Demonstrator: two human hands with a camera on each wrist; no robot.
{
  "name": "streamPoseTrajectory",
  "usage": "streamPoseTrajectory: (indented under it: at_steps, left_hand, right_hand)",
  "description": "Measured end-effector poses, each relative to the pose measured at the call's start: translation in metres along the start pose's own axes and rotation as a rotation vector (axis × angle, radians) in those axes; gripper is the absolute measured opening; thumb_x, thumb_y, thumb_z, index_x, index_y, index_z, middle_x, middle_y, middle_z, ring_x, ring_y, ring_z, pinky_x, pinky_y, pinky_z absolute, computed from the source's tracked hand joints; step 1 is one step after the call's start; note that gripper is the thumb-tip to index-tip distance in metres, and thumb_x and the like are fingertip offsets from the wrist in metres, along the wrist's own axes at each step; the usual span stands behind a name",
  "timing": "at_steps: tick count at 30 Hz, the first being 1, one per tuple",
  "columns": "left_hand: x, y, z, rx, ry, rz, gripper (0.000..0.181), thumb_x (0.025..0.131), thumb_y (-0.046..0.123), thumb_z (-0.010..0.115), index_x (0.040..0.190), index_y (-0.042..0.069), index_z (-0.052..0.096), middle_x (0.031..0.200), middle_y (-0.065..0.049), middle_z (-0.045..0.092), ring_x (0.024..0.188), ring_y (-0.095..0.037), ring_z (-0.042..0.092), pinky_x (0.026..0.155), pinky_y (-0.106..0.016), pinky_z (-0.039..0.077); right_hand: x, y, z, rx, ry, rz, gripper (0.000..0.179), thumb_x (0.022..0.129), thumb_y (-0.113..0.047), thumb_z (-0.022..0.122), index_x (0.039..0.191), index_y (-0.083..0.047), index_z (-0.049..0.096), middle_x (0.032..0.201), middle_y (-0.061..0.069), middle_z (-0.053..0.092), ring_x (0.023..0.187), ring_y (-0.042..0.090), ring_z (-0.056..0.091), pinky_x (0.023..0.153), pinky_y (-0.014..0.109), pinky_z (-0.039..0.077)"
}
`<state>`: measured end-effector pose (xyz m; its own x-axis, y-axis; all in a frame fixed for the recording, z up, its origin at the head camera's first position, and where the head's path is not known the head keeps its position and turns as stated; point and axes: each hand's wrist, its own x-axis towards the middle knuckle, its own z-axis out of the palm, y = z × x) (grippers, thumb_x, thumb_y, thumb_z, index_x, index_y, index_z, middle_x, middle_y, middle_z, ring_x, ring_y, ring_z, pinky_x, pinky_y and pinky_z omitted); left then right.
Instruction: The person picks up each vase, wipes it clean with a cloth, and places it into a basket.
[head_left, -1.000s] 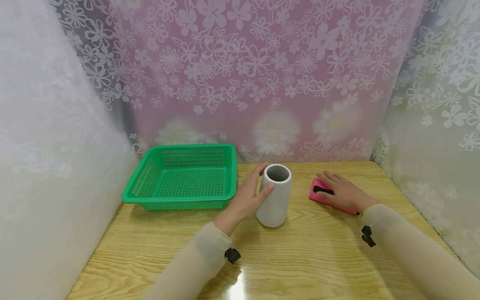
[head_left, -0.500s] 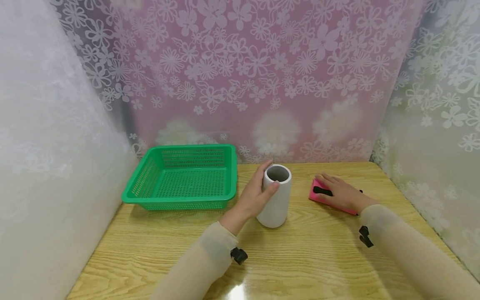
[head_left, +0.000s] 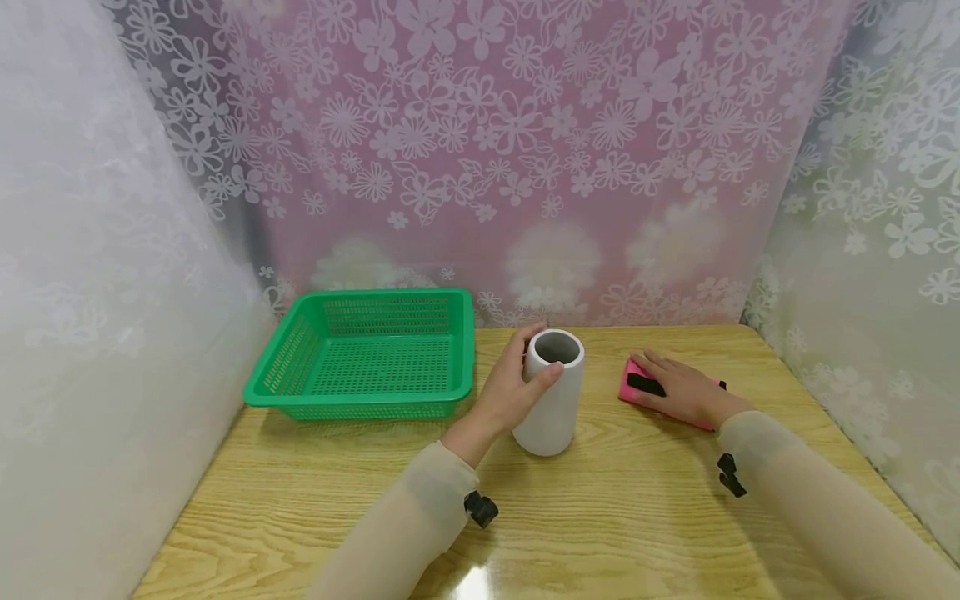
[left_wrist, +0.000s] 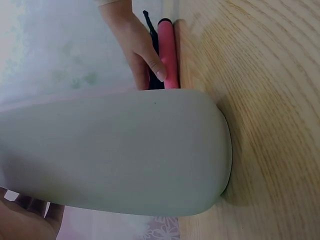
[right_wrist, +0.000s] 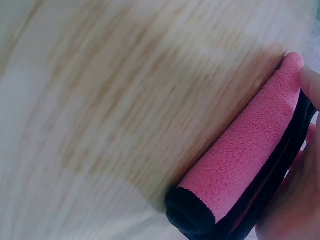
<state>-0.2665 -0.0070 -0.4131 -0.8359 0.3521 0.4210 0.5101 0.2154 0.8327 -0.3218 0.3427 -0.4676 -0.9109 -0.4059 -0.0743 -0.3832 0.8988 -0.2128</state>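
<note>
A white, smooth vase, wide at the base and narrowing to a round open mouth, stands upright on the wooden table. My left hand holds it near the top, thumb on the near side of the rim and fingers round the far side. In the left wrist view the vase covers most of the picture. Farther right lies a folded pink cloth with black edging. My right hand grips it from above, the thumb against its near side. Fleecy pink fabric of the cloth shows in the right wrist view.
A green plastic basket with slotted walls sits at the left back of the wooden table. Flowered curtains hang behind the table and along both sides.
My left hand has moved slightly right and closed round the vase's upper part. My right hand's fingers have drawn in a little on the cloth. Vase, cloth and basket look unmoved.
</note>
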Motion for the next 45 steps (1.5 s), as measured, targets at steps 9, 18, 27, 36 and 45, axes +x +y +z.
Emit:
streamPoseTrajectory:
  at_steps: [9,18,27,36,45]
  left_hand:
    - [0.000,-0.001,-0.003,-0.005,0.015,0.006,0.081,0.090,0.071,0.054,0.152,0.023,0.036,0.138,-0.003,0.051,0.123,-0.018,0.051,0.098,-0.042,0.047]
    - [0.001,-0.002,-0.004,0.001,0.012,0.001,0.067,0.095,0.053,0.063,0.149,0.021,0.041,0.135,-0.003,0.054,0.122,-0.018,0.053,0.102,-0.041,0.046]
    - [0.001,0.000,-0.005,-0.008,0.001,-0.024,0.062,0.097,0.043,0.065,0.150,0.023,0.041,0.135,-0.004,0.055,0.122,-0.019,0.054,0.101,-0.041,0.047]
    - [0.000,0.000,-0.005,0.009,-0.001,-0.038,0.062,0.097,0.041,0.066,0.150,0.022,0.041,0.136,-0.004,0.054,0.123,-0.019,0.054,0.102,-0.042,0.047]
    - [0.001,-0.001,-0.004,0.009,0.003,-0.032,0.065,0.096,0.042,0.067,0.151,0.021,0.040,0.136,-0.004,0.054,0.123,-0.019,0.053,0.102,-0.042,0.047]
  right_hand:
    - [-0.001,-0.005,-0.005,-0.031,-0.036,-0.008,0.088,0.097,-0.063,0.051,0.160,-0.009,0.021,0.161,0.027,0.020,0.139,0.057,0.028,0.108,0.073,0.021]
    - [-0.003,0.008,0.003,-0.086,-0.033,-0.065,0.089,0.096,-0.063,0.053,0.161,-0.014,0.018,0.162,0.026,0.017,0.136,0.058,0.030,0.105,0.074,0.025]
    - [-0.009,0.015,0.007,-0.130,-0.045,-0.075,0.086,0.097,-0.056,0.057,0.162,-0.019,0.015,0.163,0.023,0.017,0.133,0.058,0.036,0.099,0.074,0.032]
    - [-0.014,0.018,0.013,-0.216,0.024,-0.184,0.074,0.102,-0.052,0.050,0.161,-0.017,0.023,0.164,0.014,0.020,0.123,0.048,0.050,0.092,0.065,0.045]
    - [-0.015,0.024,0.019,-0.208,0.050,-0.221,0.066,0.105,-0.048,0.046,0.162,-0.025,0.021,0.166,0.006,0.018,0.116,0.045,0.052,0.090,0.064,0.045]
